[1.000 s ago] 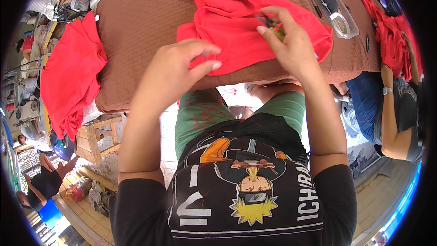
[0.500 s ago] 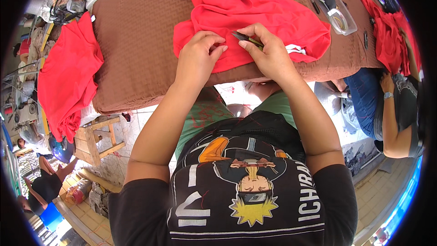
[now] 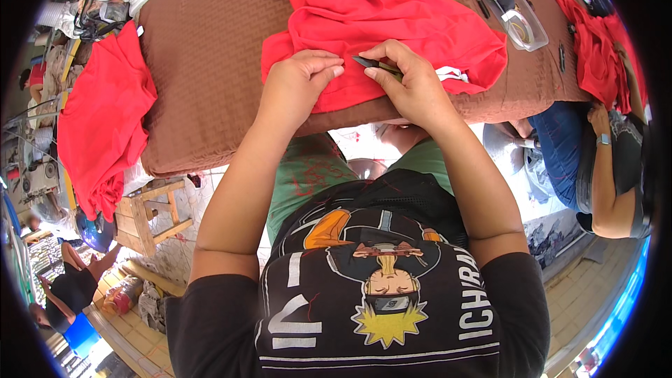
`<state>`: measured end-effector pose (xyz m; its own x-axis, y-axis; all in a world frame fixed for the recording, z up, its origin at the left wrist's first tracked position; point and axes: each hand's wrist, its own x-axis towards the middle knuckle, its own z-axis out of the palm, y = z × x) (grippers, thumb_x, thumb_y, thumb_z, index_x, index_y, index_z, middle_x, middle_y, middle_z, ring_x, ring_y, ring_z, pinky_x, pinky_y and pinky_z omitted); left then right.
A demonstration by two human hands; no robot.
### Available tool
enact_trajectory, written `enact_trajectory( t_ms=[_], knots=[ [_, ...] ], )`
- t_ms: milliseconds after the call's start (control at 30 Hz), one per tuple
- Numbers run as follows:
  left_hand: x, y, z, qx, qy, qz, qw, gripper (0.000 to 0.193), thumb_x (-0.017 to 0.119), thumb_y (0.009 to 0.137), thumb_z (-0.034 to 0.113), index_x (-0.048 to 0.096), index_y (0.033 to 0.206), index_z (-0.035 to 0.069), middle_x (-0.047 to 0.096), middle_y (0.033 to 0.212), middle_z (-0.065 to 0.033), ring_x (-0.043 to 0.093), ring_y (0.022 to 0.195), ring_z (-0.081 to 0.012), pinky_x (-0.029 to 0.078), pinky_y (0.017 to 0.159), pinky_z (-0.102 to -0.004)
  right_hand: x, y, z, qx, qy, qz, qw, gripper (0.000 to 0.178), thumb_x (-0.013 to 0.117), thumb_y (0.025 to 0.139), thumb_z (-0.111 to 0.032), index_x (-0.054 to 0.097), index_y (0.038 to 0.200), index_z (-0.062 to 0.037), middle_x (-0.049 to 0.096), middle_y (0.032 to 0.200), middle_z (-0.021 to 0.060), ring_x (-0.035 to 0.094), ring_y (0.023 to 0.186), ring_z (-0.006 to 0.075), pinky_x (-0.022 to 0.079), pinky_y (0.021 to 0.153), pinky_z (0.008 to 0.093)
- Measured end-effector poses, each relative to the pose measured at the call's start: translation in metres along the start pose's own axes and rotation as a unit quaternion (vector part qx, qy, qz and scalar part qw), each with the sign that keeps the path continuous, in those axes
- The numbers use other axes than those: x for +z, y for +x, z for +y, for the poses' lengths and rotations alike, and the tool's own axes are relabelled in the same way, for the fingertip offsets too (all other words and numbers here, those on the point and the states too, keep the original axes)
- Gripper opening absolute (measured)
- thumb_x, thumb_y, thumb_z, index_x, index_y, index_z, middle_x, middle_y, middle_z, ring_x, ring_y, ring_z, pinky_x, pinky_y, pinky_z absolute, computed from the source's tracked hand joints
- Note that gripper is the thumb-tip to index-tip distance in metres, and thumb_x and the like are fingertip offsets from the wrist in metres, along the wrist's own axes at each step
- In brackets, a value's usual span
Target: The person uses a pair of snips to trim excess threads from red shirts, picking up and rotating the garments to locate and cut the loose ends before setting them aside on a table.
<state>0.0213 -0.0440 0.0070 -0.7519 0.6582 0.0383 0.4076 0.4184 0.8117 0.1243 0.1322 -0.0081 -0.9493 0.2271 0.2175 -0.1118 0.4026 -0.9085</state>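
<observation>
A red garment (image 3: pixel 392 10) lies spread on the brown padded table (image 3: pixel 210 77). My left hand (image 3: pixel 297 84) pinches the garment's near edge between thumb and fingers. Right beside it, my right hand (image 3: pixel 413 84) holds small dark thread snips (image 3: pixel 367 63) with the tip pointing left at the pinched spot. A white label (image 3: pixel 451 73) shows at the garment's edge just right of my right hand.
A pile of red garments (image 3: pixel 105 119) hangs over the table's left end, and more red cloth (image 3: pixel 595 49) lies at the right end. A clear plastic tray (image 3: pixel 514 10) sits at the back right. Another person (image 3: pixel 609 161) sits at the right; a wooden stool (image 3: pixel 154 213) stands below left.
Both hands have drawn together at the garment's near edge. My left hand went from lying flat to pinching the cloth, and my right hand brought the snips toward it.
</observation>
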Motion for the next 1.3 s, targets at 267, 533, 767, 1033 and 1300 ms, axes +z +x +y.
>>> enact_trajectory(
  t_ms=[267, 533, 767, 1033, 1300],
  knots=[
    [0.009, -0.003, 0.003, 0.054, 0.097, 0.036, 0.993, 0.020, 0.070, 0.085, 0.013, 0.072, 0.101, 0.002, 0.071, 0.096, -0.0072, 0.066, 0.088, -0.0133, 0.050, 0.082, -0.0275, 0.000, 0.000, 0.000, -0.009, -0.002, 0.004, 1.000, 0.018, 0.063, 0.085, -0.004, 0.062, 0.103, -0.0023, 0.065, 0.099, 0.0120, 0.065, 0.092, 0.0268, 0.052, 0.081, 0.0345],
    [-0.010, 0.008, 0.011, -0.124, -0.102, -0.053, 0.986, 0.026, 0.067, 0.091, 0.019, 0.070, 0.105, -0.002, 0.072, 0.096, -0.0055, 0.063, 0.090, -0.0085, 0.049, 0.083, -0.0239, 0.000, -0.001, 0.002, -0.019, -0.022, -0.005, 1.000, 0.020, 0.064, 0.084, -0.003, 0.062, 0.104, -0.0042, 0.064, 0.098, 0.0111, 0.065, 0.090, 0.0273, 0.052, 0.078, 0.0354],
    [-0.008, 0.008, 0.004, -0.117, -0.152, -0.040, 0.981, 0.023, 0.067, 0.089, 0.019, 0.072, 0.103, 0.001, 0.073, 0.091, -0.0072, 0.064, 0.083, -0.0095, 0.050, 0.078, -0.0255, 0.001, -0.002, -0.005, -0.057, -0.112, -0.012, 0.992, 0.020, 0.065, 0.083, -0.007, 0.062, 0.103, -0.0092, 0.063, 0.099, 0.0089, 0.064, 0.088, 0.0302, 0.052, 0.074, 0.0393],
    [-0.008, 0.008, 0.002, -0.117, -0.172, -0.045, 0.977, 0.024, 0.068, 0.089, 0.018, 0.072, 0.104, 0.000, 0.073, 0.094, -0.0074, 0.065, 0.087, -0.0097, 0.050, 0.080, -0.0254, 0.006, -0.001, -0.008, -0.072, -0.214, 0.008, 0.974, 0.017, 0.062, 0.086, -0.012, 0.061, 0.102, -0.0102, 0.061, 0.096, 0.0075, 0.062, 0.086, 0.0320, 0.051, 0.070, 0.0435],
    [-0.011, 0.003, 0.004, -0.081, -0.125, -0.043, 0.988, 0.022, 0.069, 0.087, 0.019, 0.073, 0.100, 0.002, 0.071, 0.099, -0.0093, 0.064, 0.090, -0.0119, 0.049, 0.084, -0.0267, 0.013, 0.006, -0.013, -0.074, -0.238, 0.020, 0.968, 0.015, 0.060, 0.087, -0.014, 0.061, 0.101, -0.0099, 0.060, 0.095, 0.0074, 0.062, 0.084, 0.0319, 0.051, 0.068, 0.0442]
  ],
)
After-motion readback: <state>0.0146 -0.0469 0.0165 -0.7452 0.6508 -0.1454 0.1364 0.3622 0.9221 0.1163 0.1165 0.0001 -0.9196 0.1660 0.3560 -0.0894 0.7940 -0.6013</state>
